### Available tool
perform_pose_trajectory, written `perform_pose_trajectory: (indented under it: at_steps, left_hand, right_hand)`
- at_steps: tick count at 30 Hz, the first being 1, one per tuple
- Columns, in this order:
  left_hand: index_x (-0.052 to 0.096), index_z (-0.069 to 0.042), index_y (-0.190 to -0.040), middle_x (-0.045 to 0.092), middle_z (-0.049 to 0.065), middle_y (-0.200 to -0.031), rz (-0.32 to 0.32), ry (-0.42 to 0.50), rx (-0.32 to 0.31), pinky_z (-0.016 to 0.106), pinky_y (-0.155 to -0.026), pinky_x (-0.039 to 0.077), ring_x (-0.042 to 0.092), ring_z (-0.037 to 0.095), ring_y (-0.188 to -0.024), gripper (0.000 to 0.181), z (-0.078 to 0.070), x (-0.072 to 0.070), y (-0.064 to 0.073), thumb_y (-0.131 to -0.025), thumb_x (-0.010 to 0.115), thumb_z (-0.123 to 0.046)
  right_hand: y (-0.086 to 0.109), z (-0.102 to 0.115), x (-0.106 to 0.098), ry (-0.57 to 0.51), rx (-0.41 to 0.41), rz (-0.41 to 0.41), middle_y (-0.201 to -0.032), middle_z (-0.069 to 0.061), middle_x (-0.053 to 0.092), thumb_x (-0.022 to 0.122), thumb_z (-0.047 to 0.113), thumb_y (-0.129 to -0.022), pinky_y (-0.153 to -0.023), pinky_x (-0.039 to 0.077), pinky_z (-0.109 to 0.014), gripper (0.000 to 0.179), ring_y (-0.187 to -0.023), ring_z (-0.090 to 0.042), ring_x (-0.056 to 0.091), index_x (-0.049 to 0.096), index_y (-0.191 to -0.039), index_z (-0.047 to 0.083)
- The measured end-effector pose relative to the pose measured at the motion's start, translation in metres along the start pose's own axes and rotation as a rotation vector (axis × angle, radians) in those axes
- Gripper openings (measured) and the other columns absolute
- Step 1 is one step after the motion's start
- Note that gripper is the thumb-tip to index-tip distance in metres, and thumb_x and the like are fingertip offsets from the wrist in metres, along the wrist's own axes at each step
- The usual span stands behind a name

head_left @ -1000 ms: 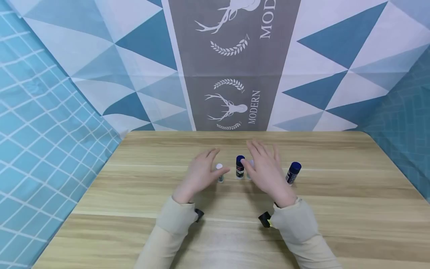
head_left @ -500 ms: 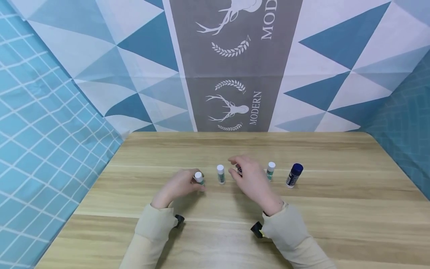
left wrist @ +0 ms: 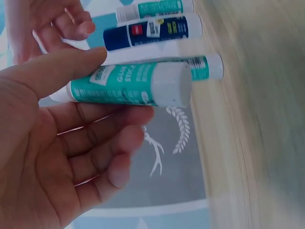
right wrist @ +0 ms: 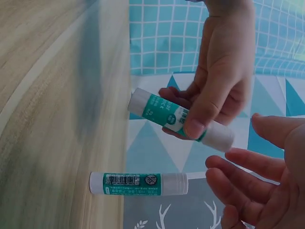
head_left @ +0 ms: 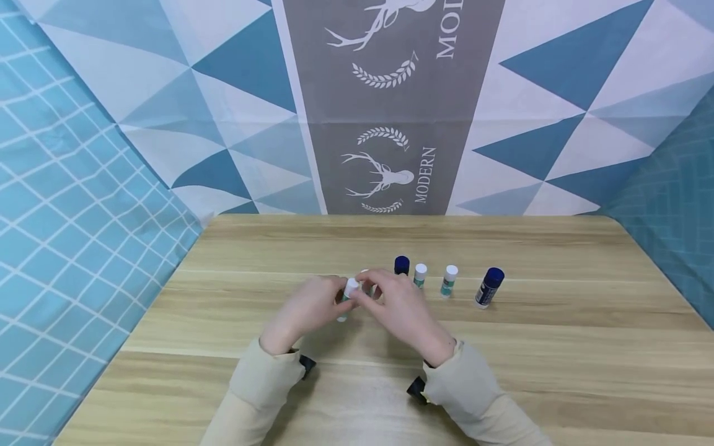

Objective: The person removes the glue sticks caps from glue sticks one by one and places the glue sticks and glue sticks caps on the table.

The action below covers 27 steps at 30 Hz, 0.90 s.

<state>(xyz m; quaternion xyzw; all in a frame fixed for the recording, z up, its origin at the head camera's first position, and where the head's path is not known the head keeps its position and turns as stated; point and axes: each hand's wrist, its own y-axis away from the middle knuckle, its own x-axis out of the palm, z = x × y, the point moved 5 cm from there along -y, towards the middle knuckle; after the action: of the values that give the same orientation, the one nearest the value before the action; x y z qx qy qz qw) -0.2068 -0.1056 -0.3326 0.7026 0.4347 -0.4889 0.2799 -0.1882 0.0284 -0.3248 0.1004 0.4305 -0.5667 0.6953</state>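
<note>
My left hand (head_left: 312, 306) pinches a white-capped glue stick (left wrist: 126, 83) with a green label between thumb and fingers, and the stick leans toward the right. Beside its cap is my right hand (head_left: 398, 303), with thumb and fingers spread around the cap in the right wrist view. A fingertip there reaches the cap's edge; whether it touches, I cannot tell. Just behind both hands stands another green-labelled glue stick (right wrist: 133, 183), mostly covered by the right hand in the head view.
To the right stand a navy-capped glue stick (head_left: 401, 265), two white-capped ones, (head_left: 419, 275) and a larger navy glue stick (head_left: 489, 288). All are on the wooden table (head_left: 223, 371). A patterned cloth (head_left: 385, 155) hangs behind the table's far edge.
The left hand has brought its glue stick rightward and tilted it. My right hand has left the navy-capped stick and come left to the held one's cap, uncovering a white-capped stick.
</note>
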Motion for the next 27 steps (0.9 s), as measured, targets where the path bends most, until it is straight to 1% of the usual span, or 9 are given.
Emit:
perform_pose_trajectory:
  at_steps: [3, 6, 10, 15, 18, 20, 24, 27]
  left_hand:
    - [0.057, -0.018, -0.074, 0.045, -0.008, -0.058, -0.009, -0.018, 0.049, 0.019, -0.048, 0.033, 0.038, 0.004, -0.050, 0.017, -0.007, 0.002, 0.000, -0.084, 0.062, -0.030]
    - [0.058, -0.018, -0.074, 0.047, -0.009, -0.061, -0.020, -0.020, 0.074, 0.020, -0.049, 0.035, 0.040, 0.004, -0.051, 0.016, -0.011, 0.002, 0.001, -0.082, 0.064, -0.030]
    - [0.058, -0.018, -0.073, 0.051, -0.009, -0.065, -0.047, -0.027, 0.084, 0.020, -0.049, 0.037, 0.042, 0.004, -0.051, 0.017, -0.015, -0.002, 0.003, -0.080, 0.066, -0.031]
    - [0.056, -0.021, -0.070, 0.050, -0.011, -0.065, -0.115, -0.013, 0.084, 0.019, -0.046, 0.035, 0.041, 0.004, -0.050, 0.020, -0.020, -0.009, 0.002, -0.079, 0.068, -0.035]
    - [0.056, -0.022, -0.072, 0.050, -0.012, -0.066, -0.158, 0.025, 0.083, 0.019, -0.047, 0.036, 0.042, 0.004, -0.051, 0.022, -0.023, -0.012, 0.001, -0.078, 0.068, -0.039]
    - [0.055, -0.022, -0.072, 0.050, -0.012, -0.066, -0.178, 0.055, 0.088, 0.019, -0.048, 0.036, 0.041, 0.004, -0.051, 0.024, -0.026, -0.014, 0.001, -0.078, 0.068, -0.041]
    - [0.054, -0.022, -0.074, 0.049, -0.012, -0.063, -0.211, 0.093, 0.121, 0.018, -0.047, 0.035, 0.040, 0.004, -0.050, 0.025, -0.035, -0.017, -0.002, -0.076, 0.068, -0.042]
    - [0.055, -0.020, -0.078, 0.050, -0.012, -0.065, -0.254, 0.093, 0.167, 0.018, -0.048, 0.037, 0.041, 0.003, -0.051, 0.025, -0.043, -0.018, -0.004, -0.075, 0.071, -0.039]
  right_hand:
    - [0.000, 0.000, 0.000, 0.006, -0.026, -0.021, -0.082, 0.011, 0.062, 0.063, 0.032, -0.084, -0.059, 0.042, -0.018, 0.021, -0.066, -0.003, 0.053, 0.065, -0.100, 0.018]
    - [0.000, 0.000, -0.001, 0.002, -0.036, -0.046, -0.082, 0.011, 0.063, 0.066, 0.028, -0.082, -0.058, 0.043, -0.017, 0.016, -0.064, -0.001, 0.052, 0.065, -0.094, 0.017]
    - [0.001, -0.004, -0.006, -0.048, 0.007, -0.034, -0.083, 0.010, 0.063, 0.067, 0.026, -0.082, -0.059, 0.044, -0.018, 0.015, -0.066, -0.001, 0.053, 0.061, -0.092, 0.016]
    - [0.004, -0.013, -0.014, -0.192, 0.064, 0.007, -0.084, 0.007, 0.061, 0.066, 0.023, -0.083, -0.063, 0.046, -0.021, 0.017, -0.071, -0.005, 0.055, 0.058, -0.096, 0.015]
    - [0.006, -0.020, -0.019, -0.303, 0.083, 0.025, -0.085, 0.002, 0.061, 0.065, 0.020, -0.084, -0.065, 0.047, -0.023, 0.019, -0.074, -0.009, 0.056, 0.057, -0.098, 0.012]
    - [0.007, -0.025, -0.023, -0.375, 0.111, 0.045, -0.087, -0.001, 0.062, 0.064, 0.018, -0.085, -0.066, 0.047, -0.023, 0.019, -0.076, -0.012, 0.057, 0.055, -0.099, 0.010]
    - [0.011, -0.032, -0.030, -0.496, 0.153, 0.080, -0.091, -0.007, 0.063, 0.062, 0.018, -0.086, -0.068, 0.048, -0.024, 0.026, -0.078, -0.016, 0.057, 0.052, -0.106, 0.004]
    - [0.014, -0.035, -0.035, -0.560, 0.176, 0.096, -0.094, -0.010, 0.063, 0.060, 0.022, -0.088, -0.070, 0.051, -0.027, 0.031, -0.079, -0.019, 0.059, 0.051, -0.112, 0.004]
